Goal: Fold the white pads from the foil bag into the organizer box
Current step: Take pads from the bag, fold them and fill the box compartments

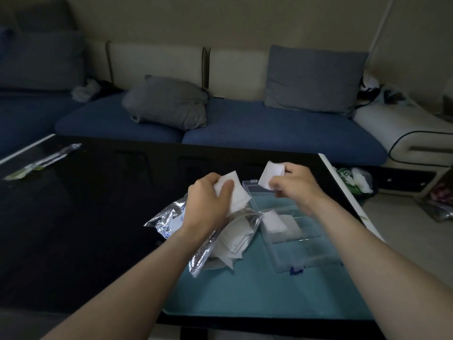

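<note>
My left hand (208, 200) grips a white pad (236, 195) above the silver foil bag (171, 219). More white pads (234, 241) spill from the bag's open mouth onto the teal mat (257, 295). My right hand (297, 186) pinches a second, smaller folded white pad (270, 174) above the clear organizer box (301, 241). A folded pad (274, 220) lies in one of the box's left compartments. The box's lid is open at the far side.
The teal mat lies on a black glossy table (85, 229), whose white right edge (343, 187) runs diagonally. A long clear wrapper (41, 161) lies at the table's far left. A blue sofa with grey cushions (169, 101) stands behind. Bags lie on the floor at right.
</note>
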Available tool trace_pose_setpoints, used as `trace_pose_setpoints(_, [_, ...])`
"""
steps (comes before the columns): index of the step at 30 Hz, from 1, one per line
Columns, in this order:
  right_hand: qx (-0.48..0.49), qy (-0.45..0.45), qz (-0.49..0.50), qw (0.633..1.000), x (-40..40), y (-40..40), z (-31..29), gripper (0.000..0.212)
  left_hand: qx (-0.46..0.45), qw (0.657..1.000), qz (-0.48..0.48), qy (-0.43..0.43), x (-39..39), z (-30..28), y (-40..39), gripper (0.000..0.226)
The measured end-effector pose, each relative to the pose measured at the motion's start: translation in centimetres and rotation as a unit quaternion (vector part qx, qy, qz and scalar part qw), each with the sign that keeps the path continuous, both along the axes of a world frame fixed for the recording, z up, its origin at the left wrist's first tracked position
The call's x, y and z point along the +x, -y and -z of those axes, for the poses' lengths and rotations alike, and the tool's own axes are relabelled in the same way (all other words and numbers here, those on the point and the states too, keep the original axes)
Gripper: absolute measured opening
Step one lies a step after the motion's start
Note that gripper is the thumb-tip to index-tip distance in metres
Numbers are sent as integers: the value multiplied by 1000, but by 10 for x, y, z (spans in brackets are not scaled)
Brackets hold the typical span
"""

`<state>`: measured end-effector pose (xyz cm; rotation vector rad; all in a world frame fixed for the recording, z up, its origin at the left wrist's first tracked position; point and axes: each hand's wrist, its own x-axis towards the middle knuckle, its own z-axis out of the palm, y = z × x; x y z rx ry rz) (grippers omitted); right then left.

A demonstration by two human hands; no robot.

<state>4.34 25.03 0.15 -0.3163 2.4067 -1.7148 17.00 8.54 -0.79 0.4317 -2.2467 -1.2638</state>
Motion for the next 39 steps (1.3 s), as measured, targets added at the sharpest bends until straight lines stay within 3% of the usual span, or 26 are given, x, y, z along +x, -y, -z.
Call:
trace_pose_setpoints(2, [-161,106,-51,980,28,-4,-19,24,11,1000,3,-9,3,-3,-4,16])
trace_pose_setpoints(3, [-185,125,-83,971,41,-7,-27,22,13,1000,6,-13,5,-4,-6,17])
trace_pose_setpoints(6, [-168,108,-142,970,79,-16,-34,13,11,999,23,-20,7,-5,-11,20])
trace_pose_setpoints(8, [-128,69,-107,984,94,-18,-26,12,20,998,49,-26,9,-8,-14,19])
trace_pose_setpoints(11, [-61,35,-66,995,102,-25,-16,30,54,990,128,-7,12,-10,-17,20])
trace_pose_setpoints(15, [-46,40,-41,997,102,-35,-15,44,196,945,260,26,19,-12,-25,45])
trace_pose_setpoints(18, [-61,42,-21,997,106,-33,-12,42,257,910,320,52,25,-16,-37,44])
trace_pose_setpoints(25, [-74,-38,-40,996,108,-29,-10,30,352,881,296,112,23,-16,-44,32])
trace_pose_setpoints(30, [-90,-18,-94,991,112,-34,-13,16,378,839,364,143,27,-16,-43,38])
trace_pose_setpoints(33, [-59,-24,-85,994,111,-31,-9,12,423,840,313,129,27,-15,-45,32])
trace_pose_setpoints(36, [60,-147,-59,985,101,-34,-3,37,439,852,258,119,24,-10,-46,26])
trace_pose_setpoints(39, [160,-207,-165,951,98,-41,-4,98,411,862,266,133,22,-8,-44,27])
